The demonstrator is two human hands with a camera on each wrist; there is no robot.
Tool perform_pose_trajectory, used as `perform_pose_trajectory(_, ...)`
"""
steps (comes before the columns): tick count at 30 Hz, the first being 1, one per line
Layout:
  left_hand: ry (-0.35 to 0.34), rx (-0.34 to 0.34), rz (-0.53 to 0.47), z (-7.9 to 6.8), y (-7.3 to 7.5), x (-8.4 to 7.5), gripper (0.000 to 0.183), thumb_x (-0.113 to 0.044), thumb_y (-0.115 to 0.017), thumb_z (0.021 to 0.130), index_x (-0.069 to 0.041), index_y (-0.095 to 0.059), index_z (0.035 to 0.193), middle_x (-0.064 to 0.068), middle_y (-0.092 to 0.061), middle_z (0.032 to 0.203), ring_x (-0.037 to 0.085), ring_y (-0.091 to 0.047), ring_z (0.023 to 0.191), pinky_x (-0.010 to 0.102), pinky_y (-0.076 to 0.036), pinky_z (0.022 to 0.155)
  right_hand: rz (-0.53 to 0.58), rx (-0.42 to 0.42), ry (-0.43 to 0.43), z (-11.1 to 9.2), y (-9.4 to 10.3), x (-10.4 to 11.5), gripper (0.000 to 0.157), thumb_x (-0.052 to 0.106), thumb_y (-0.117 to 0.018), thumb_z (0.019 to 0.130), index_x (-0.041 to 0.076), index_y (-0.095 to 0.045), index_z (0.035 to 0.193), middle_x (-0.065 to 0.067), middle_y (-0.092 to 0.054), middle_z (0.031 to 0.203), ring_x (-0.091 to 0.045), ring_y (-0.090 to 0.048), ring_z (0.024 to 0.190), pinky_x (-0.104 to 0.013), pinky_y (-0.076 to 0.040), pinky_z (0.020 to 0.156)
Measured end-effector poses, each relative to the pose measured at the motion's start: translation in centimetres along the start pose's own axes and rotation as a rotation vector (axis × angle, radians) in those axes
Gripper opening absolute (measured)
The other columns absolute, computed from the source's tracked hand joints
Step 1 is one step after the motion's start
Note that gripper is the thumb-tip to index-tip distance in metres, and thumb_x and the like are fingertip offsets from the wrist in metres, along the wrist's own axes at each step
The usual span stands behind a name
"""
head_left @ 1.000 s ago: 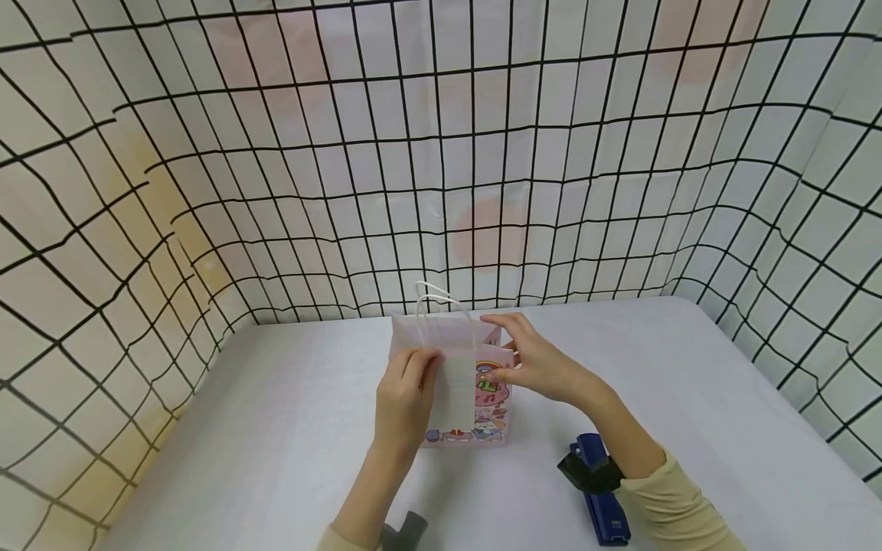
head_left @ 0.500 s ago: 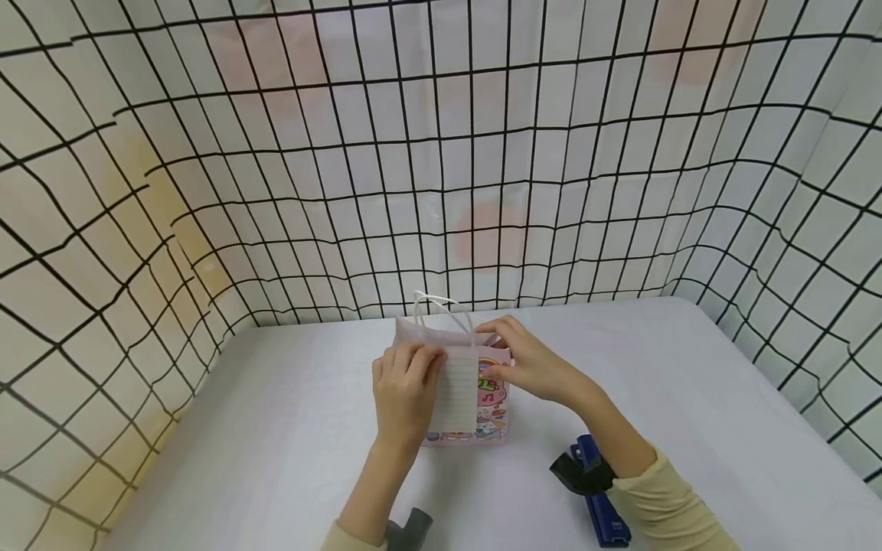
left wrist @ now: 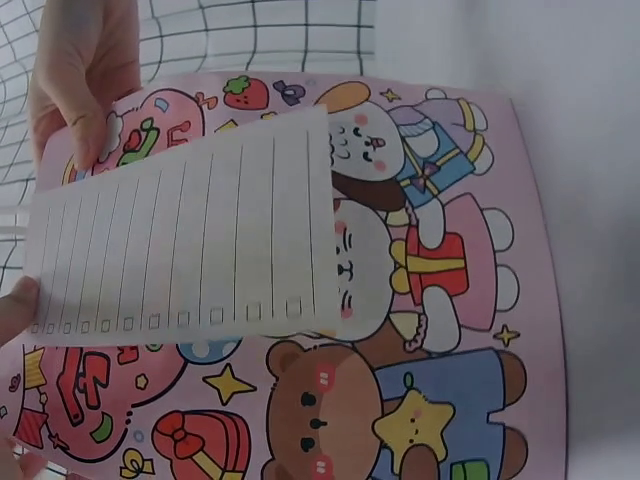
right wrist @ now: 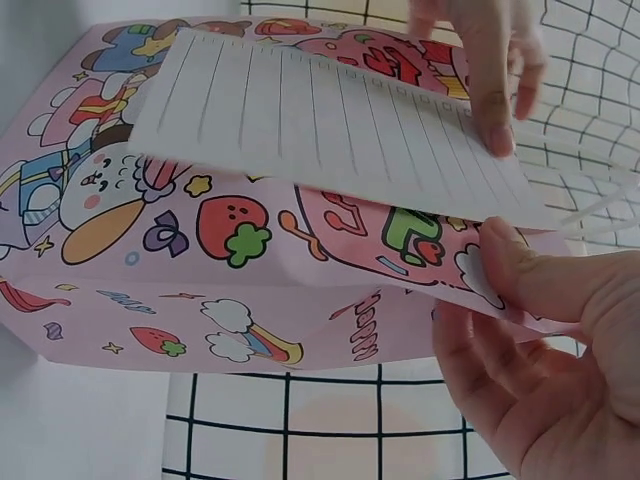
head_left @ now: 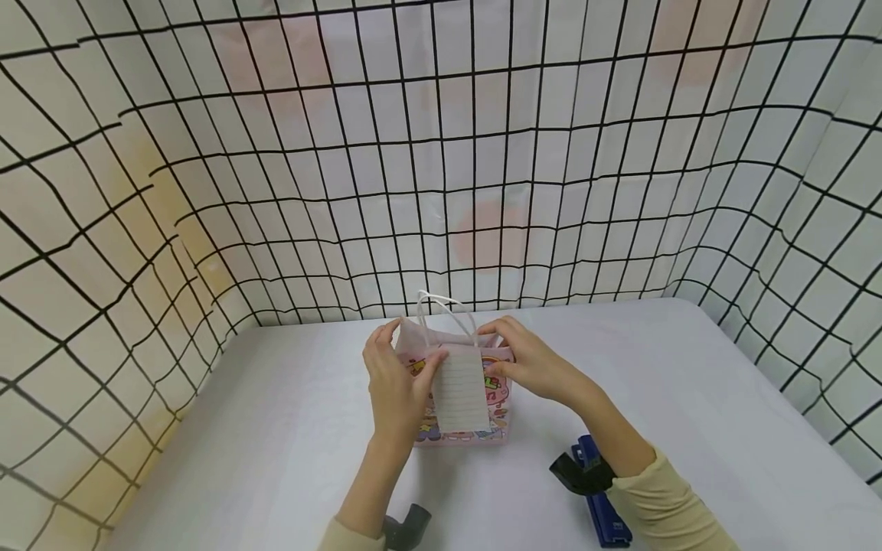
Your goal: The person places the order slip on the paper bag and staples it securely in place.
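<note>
A pink paper gift bag (head_left: 498,402) with cartoon animals stands upright on the table, its white handles (head_left: 441,300) raised. A lined sheet of paper (head_left: 460,394), with small checkboxes along one edge, lies over its front face, top edge near the bag's rim. My left hand (head_left: 395,383) holds the bag at its upper left corner, its thumb pressing the top left part of the sheet and its fingers at the left rim. My right hand (head_left: 540,363) grips the right side of the rim, thumb on the front face, fingers behind it.
A dark blue stapler (head_left: 608,520) lies on the white table (head_left: 276,428) beneath my right forearm, partly covered by the black wrist mount (head_left: 582,474). Black grid netting (head_left: 475,176) encloses the back and sides of the table.
My left hand has stopped pinching the sheet between thumb and fingers; its fingers have spread left to the bag's corner, baring more of the front. The right hand stays on the rim.
</note>
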State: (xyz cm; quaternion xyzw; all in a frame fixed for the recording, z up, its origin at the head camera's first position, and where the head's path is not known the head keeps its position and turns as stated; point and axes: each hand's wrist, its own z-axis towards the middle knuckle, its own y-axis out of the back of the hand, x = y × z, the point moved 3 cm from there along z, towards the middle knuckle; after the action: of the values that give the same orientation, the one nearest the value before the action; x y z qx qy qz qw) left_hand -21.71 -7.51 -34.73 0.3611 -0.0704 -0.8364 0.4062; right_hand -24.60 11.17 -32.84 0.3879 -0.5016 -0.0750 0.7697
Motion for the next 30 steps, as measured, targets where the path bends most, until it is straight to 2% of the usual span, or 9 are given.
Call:
perform_pose_trajectory(2,0.110,0.028,-0.023,-0.1,-0.1,0.4,0.076,-0.040,-0.073,0.072,-0.006,-0.034,0.126,0.014,-0.045,0.114,0.025,-0.045,0.101,0.037,-0.049,0.070,-0.004,-0.005,0.008,0.0,0.0,0.0,0.045,0.005,-0.060,0.085,0.004,-0.042,0.126,-0.013,-0.044,0.123,-0.024,-0.054,0.098,-0.030,-0.051,0.077)
perform_pose_trajectory(6,0.307,0.103,-0.052,-0.3,-0.2,0.8,0.076,-0.050,-0.071,0.070,-0.006,-0.039,0.123,0.011,-0.051,0.110,0.021,-0.050,0.091,0.036,-0.047,0.073,-0.042,-0.009,0.019,-0.2,0.1,0.0,0.048,0.012,-0.059,0.087,0.005,-0.039,0.130,-0.015,-0.042,0.127,-0.030,-0.050,0.110,-0.044,-0.048,0.086)
perform_pose_trajectory(9,0.408,0.166,-0.044,-0.4,-0.1,0.8,0.078,-0.058,-0.067,0.069,-0.006,-0.044,0.121,0.009,-0.055,0.112,0.020,-0.053,0.090,0.037,-0.048,0.074,-0.073,0.008,0.011,-0.4,0.0,-0.1,0.050,0.018,-0.057,0.089,0.008,-0.036,0.134,-0.016,-0.041,0.130,-0.032,-0.046,0.116,-0.052,-0.044,0.090)
perform_pose_trajectory(12,0.477,0.222,-0.039,-0.5,0.0,0.8,0.082,-0.064,-0.064,0.068,-0.008,-0.044,0.123,0.008,-0.055,0.110,0.020,-0.053,0.087,0.037,-0.048,0.071,-0.084,0.034,-0.009,-0.6,0.0,-0.1,0.053,0.023,-0.055,0.090,0.011,-0.033,0.137,-0.017,-0.039,0.132,-0.034,-0.044,0.118,-0.054,-0.043,0.090)
perform_pose_trajectory(17,0.559,0.295,-0.096,-0.6,0.0,0.9,0.085,-0.067,-0.063,0.067,-0.015,-0.038,0.129,0.006,-0.051,0.109,0.021,-0.052,0.083,0.032,-0.044,0.065,-0.076,0.062,-0.022,-0.7,0.0,-0.2,0.055,0.027,-0.053,0.092,0.014,-0.029,0.139,-0.019,-0.034,0.134,-0.034,-0.044,0.115,-0.051,-0.046,0.083)
perform_pose_trajectory(22,0.585,0.316,-0.161,-0.6,0.2,0.9,0.083,-0.064,-0.065,0.067,-0.016,-0.036,0.129,0.006,-0.049,0.112,0.022,-0.052,0.085,0.033,-0.045,0.068,-0.047,0.066,-0.021,-0.7,-0.2,-0.3,0.054,0.026,-0.052,0.092,0.015,-0.027,0.140,-0.020,-0.030,0.135,-0.034,-0.044,0.111,-0.043,-0.048,0.077)
perform_pose_trajectory(26,0.593,0.313,-0.200,-0.7,0.2,1.0,0.080,-0.062,-0.066,0.068,-0.016,-0.038,0.128,0.005,-0.050,0.110,0.022,-0.052,0.086,0.032,-0.046,0.069,-0.021,0.046,-0.022,-0.7,-0.4,-0.5,0.057,0.028,-0.051,0.092,0.016,-0.024,0.141,-0.021,-0.029,0.136,-0.038,-0.043,0.115,-0.052,-0.047,0.082)
perform_pose_trajectory(30,0.596,0.309,-0.234,-0.9,0.2,1.1,0.070,-0.061,-0.066,0.069,-0.015,-0.046,0.118,0.004,-0.054,0.099,0.018,-0.052,0.079,0.028,-0.043,0.062,0.054,0.001,-0.071,-0.7,-0.7,-1.0,0.069,0.027,-0.055,0.090,0.013,-0.011,0.142,-0.022,-0.025,0.139,-0.041,-0.037,0.122,-0.061,-0.039,0.090)
